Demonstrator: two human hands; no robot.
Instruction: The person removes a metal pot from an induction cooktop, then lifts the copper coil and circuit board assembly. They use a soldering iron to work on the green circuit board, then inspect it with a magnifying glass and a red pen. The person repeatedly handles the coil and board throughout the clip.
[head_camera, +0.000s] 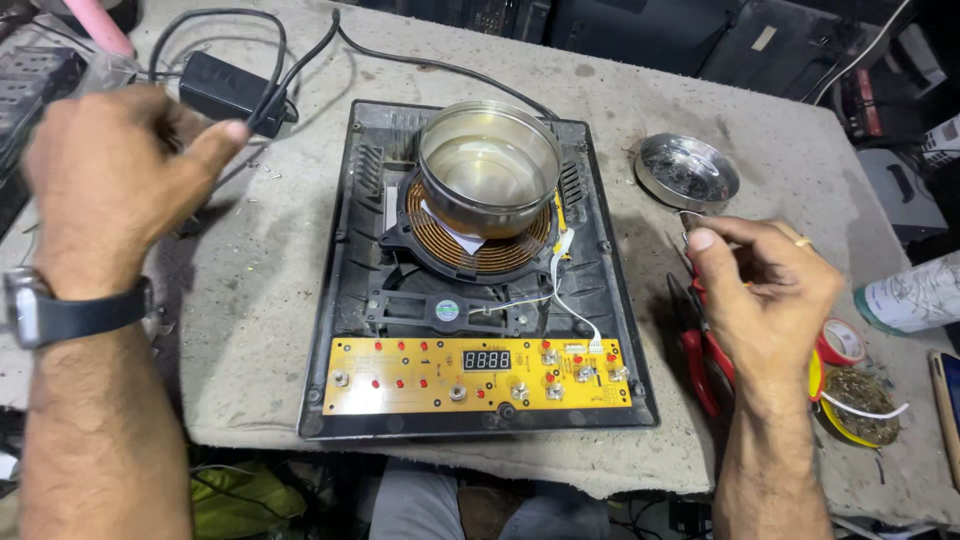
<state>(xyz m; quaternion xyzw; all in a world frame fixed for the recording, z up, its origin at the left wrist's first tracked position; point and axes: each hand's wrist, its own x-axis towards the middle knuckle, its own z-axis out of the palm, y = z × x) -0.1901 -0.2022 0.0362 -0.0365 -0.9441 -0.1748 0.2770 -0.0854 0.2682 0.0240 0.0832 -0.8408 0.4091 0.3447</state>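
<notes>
An opened induction cooktop (340, 300) lies in the middle of the bench, showing a copper coil (480, 255), a small fan (447, 311) and a yellow control board (400, 385). A steel bowl (488, 165) stands on the coil. My left hand (110, 185), with a dark watch on its wrist, hovers left of the cooktop with curled fingers, and nothing shows in it. My right hand (765, 290) hovers right of the cooktop, its fingers curled towards the thumb. A small pale metal bit (690, 215) shows at the thumb tip; whether it is pinched is unclear.
A black power adapter (225, 88) with cables lies at the back left. A shallow steel dish (687, 172) sits right of the cooktop. Red-handled pliers (703, 365) lie under my right hand. Tape rolls (842, 342), a yellow lid of scraps (858, 400) and a white container (915, 295) crowd the right edge.
</notes>
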